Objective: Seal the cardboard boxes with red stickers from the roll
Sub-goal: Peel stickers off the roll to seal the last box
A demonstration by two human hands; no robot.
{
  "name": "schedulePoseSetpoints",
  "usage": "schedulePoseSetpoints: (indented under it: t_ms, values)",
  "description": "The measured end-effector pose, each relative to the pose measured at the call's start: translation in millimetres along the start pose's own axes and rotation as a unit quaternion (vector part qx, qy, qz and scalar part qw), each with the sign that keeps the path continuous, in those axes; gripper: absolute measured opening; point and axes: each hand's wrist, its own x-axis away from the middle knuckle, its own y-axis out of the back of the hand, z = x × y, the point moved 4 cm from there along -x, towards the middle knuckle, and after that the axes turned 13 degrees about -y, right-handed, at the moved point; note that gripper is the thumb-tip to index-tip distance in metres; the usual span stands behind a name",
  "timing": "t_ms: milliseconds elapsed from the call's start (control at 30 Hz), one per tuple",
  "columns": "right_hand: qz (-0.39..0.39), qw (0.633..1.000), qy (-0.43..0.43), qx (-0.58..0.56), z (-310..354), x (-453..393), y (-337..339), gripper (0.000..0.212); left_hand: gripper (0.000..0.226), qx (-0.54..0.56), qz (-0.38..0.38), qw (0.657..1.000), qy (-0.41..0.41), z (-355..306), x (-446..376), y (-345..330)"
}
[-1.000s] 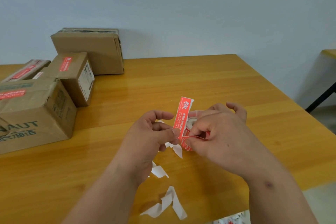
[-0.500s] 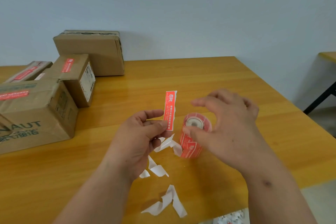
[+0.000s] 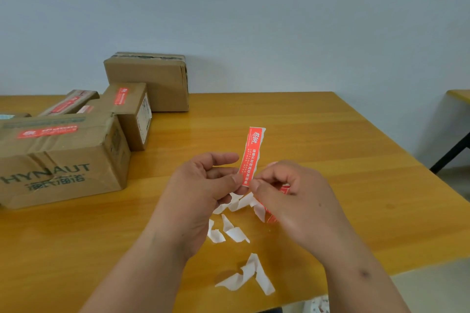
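A red sticker (image 3: 251, 156) with white print stands upright above the table. My left hand (image 3: 203, 190) pinches its lower end between thumb and forefinger. My right hand (image 3: 292, 198) pinches the same lower end from the right. The red sticker roll (image 3: 276, 207) stands on the table, mostly hidden behind my right hand. Several cardboard boxes sit at the left: a large one (image 3: 61, 160) with a red sticker on top, a smaller one (image 3: 129, 114) with a red sticker, a flat one (image 3: 68, 103) with a red sticker, and a plain one (image 3: 150, 81) by the wall.
Several white backing-paper scraps (image 3: 244, 276) lie on the wooden table (image 3: 330, 140) under and in front of my hands. The table's right and near edges are close. A second table's corner (image 3: 459, 95) shows at far right.
My right hand left the roll and came to the sticker's lower end. My left hand kept hold of the sticker, which now stands a little further right.
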Motion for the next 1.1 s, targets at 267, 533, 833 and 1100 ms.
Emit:
schedulePoseSetpoints:
  t_ms: [267,533,833,1100]
  values:
    - [0.025,0.997,0.008,-0.066,11.6,15.1,-10.1,0.022,0.021,-0.034,-0.014,0.998,-0.045,-7.9,16.7,14.2]
    - [0.019,0.998,0.026,-0.057,17.7,21.1,-13.7,0.015,0.008,-0.050,-0.002,0.997,-0.058,-11.7,23.3,19.6]
    - [0.014,0.996,0.039,-0.073,23.1,25.7,-13.7,0.017,0.009,-0.053,0.058,0.996,-0.037,-10.6,30.8,17.2]
    - [-0.005,0.999,0.048,0.006,19.5,22.0,-12.6,0.018,0.011,-0.116,-0.001,0.992,-0.046,-14.7,26.9,25.8]
